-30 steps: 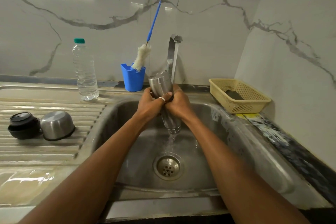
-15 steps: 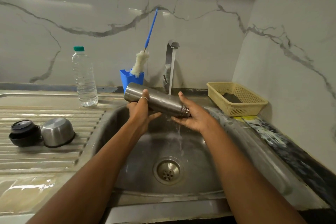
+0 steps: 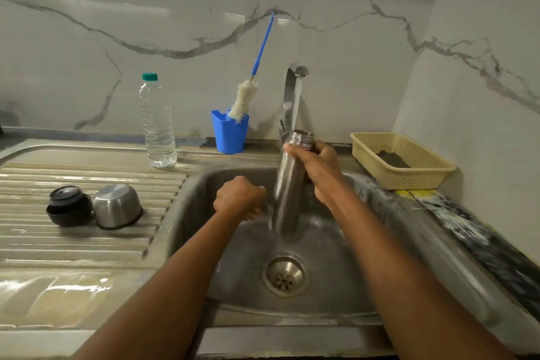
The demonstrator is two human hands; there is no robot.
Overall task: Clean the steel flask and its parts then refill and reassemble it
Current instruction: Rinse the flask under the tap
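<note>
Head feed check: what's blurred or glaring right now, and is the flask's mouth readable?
Head view: flask motion-smeared toward its base, threaded mouth fairly sharp; left hand slightly soft; glare streaks the wet draining board; wide-angle lens bows its edges.

Over the sink (image 3: 355,278), the right hand (image 3: 318,166) grips the steel flask (image 3: 287,193) by its neck, upright, its open mouth under the running tap (image 3: 293,88). The left hand (image 3: 238,199) is a fist just beside the flask's lower body. Left of the sink, on the wet counter (image 3: 73,257), a black lid (image 3: 68,206) and a steel cup (image 3: 117,204) lie side by side; right of the sink sits a yellow basket (image 3: 409,175).
</note>
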